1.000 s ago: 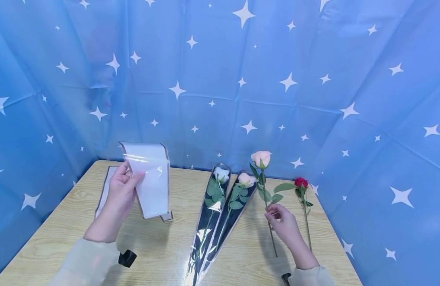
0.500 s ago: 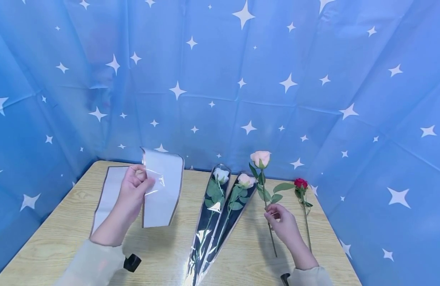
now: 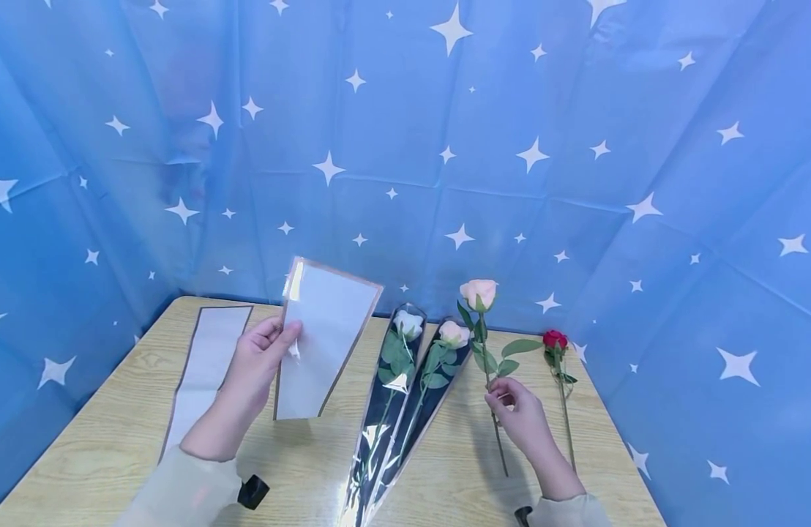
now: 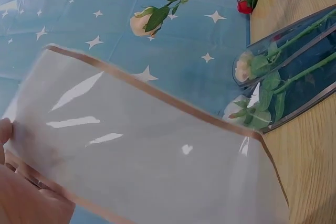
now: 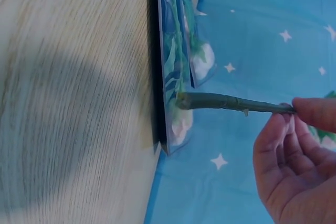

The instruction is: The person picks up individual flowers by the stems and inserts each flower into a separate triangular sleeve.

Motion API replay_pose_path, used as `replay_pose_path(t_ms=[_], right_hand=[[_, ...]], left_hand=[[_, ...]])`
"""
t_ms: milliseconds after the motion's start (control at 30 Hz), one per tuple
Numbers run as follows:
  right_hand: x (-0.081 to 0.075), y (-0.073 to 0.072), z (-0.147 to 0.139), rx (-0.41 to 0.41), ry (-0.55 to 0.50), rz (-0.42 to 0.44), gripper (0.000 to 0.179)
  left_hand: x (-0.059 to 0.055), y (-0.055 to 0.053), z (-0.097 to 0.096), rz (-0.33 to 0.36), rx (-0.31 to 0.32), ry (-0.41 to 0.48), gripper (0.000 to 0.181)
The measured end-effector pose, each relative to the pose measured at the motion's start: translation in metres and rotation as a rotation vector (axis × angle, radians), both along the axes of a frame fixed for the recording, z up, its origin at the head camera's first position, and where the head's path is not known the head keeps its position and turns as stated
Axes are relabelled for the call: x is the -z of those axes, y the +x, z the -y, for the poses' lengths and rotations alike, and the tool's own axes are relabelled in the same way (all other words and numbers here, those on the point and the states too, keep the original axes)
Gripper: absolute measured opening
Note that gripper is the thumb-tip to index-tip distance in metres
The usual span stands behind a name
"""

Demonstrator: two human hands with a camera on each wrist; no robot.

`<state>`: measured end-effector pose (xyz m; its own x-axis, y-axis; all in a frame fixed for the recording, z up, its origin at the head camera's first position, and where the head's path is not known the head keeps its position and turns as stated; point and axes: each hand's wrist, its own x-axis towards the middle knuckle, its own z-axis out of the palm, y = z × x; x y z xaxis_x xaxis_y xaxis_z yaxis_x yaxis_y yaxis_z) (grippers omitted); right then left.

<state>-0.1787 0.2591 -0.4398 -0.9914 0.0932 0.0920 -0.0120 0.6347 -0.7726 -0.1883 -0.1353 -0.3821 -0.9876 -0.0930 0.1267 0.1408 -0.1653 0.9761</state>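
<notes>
My left hand (image 3: 250,369) pinches the left edge of a white flower sleeve (image 3: 329,333) with a brown border and a shiny clear front. Held up over the table, the sleeve stands nearly upright and looks flat. In the left wrist view, light glints across the sleeve (image 4: 147,145), with the thumb on its face. My right hand (image 3: 520,413) holds a pale pink rose (image 3: 478,294) by its stem between thumb and fingers, bloom up, leaves above the hand. The right wrist view shows the cut end of the rose stem (image 5: 210,100) pointing away from the fingertips.
Another white sleeve (image 3: 204,348) lies on the wooden table (image 3: 102,432) at the left, partly behind my left arm. Two roses in black-backed clear sleeves (image 3: 379,417) lie mid-table. A red rose (image 3: 555,339) lies at the right. A blue star-patterned curtain (image 3: 392,132) surrounds the table.
My left hand has moved right with the white sleeve, which has turned from curled over to flat and facing me, uncovering more of the sleeve on the table. The right hand has barely moved.
</notes>
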Motion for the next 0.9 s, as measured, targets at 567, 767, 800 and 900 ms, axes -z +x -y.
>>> replay_pose_path(t_ms=[567, 767, 800, 900], right_hand=[[0.000, 0.002, 0.013, -0.027, -0.047, -0.047, 0.012], [0.002, -0.001, 0.018, -0.034, -0.075, -0.058, 0.010], [0.002, -0.001, 0.019, -0.034, -0.079, -0.057, 0.010], [0.001, -0.001, 0.021, -0.040, -0.093, -0.057, 0.011]], left_hand=[[0.008, 0.001, -0.018, 0.071, -0.035, -0.158, 0.033], [0.011, 0.002, -0.022, 0.094, -0.031, -0.181, 0.037], [0.012, 0.002, -0.023, 0.096, -0.040, -0.195, 0.036], [0.015, 0.002, -0.026, 0.092, -0.063, -0.221, 0.032]])
